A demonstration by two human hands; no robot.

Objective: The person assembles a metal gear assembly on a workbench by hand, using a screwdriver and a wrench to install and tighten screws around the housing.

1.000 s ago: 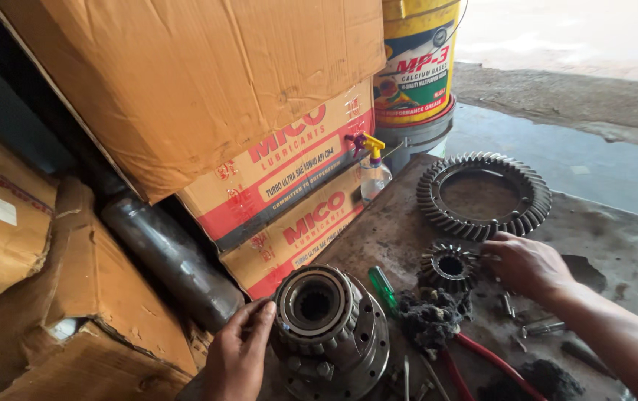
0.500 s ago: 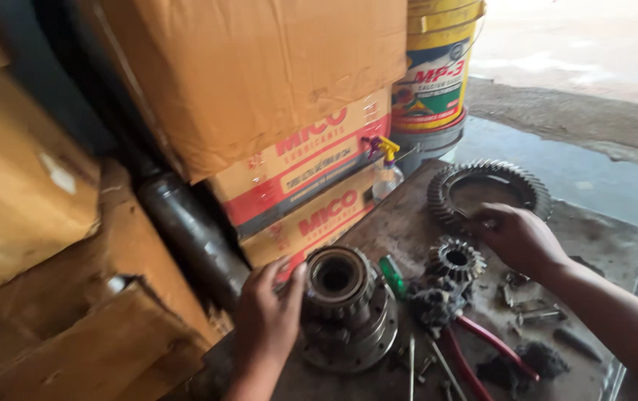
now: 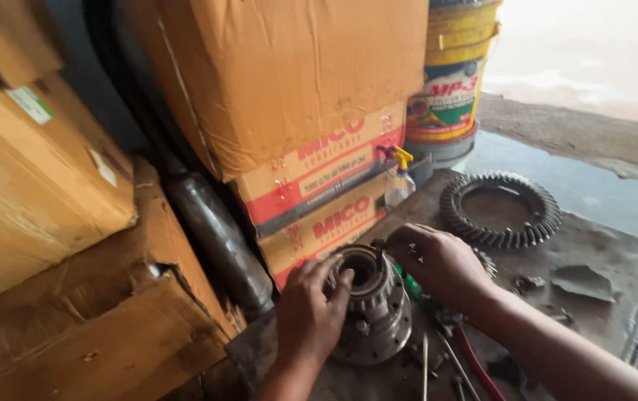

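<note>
Both hands [image 3: 311, 312] curled on differential housing [image 3: 372, 308]

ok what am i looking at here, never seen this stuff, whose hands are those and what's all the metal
The picture comes from a camera worn on a person's head, looking down, so both hands are that person's own. There is no machine at work, only bare hands.

The left hand grips the side and rim of a round metal gear housing that stands on a dirty metal bench. The right hand rests on the housing's top edge; whether it holds a small part cannot be told.

Further back on the bench lies a big toothed ring gear. Small bolts and red-handled pliers lie near the right arm. Behind stand stacked cardboard boxes, a small spray bottle, a yellow pail and a dark metal pipe.
</note>
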